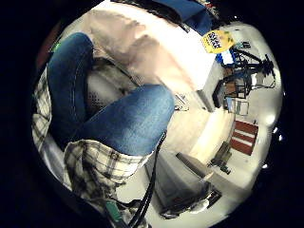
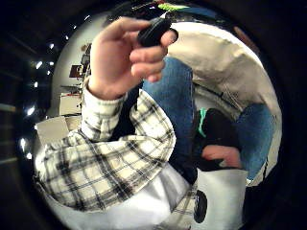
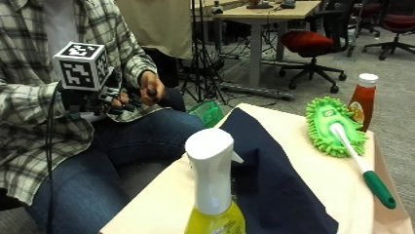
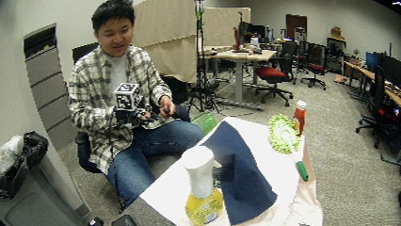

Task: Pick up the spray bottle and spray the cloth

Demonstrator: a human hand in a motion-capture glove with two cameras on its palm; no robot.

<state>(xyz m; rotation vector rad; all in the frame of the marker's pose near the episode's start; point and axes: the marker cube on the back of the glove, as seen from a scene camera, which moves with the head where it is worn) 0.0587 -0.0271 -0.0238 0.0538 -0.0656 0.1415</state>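
A spray bottle point(image 3: 211, 185) with a white trigger head and yellow liquid stands upright at the near edge of the table point(image 3: 324, 180). Beside it, a dark blue cloth point(image 3: 272, 170) lies flat along the table's middle. My gloved right hand point(image 3: 115, 103) hovers over the person's lap, well away from the table, with its fingers relaxed and holding nothing. The bare left hand point(image 3: 150, 85) is right next to it and pinches a small black object point(image 2: 152, 31). The little finger side palm view looks down on the jeans point(image 1: 133, 118) and sees the bottle's yellow label point(image 1: 217, 40) far off.
A green fluffy duster point(image 3: 330, 124) with a green-tipped handle lies on the table's far right part. A red sauce bottle point(image 3: 363, 100) stands behind it. A cream cover drapes the table. Office chairs and desks stand beyond.
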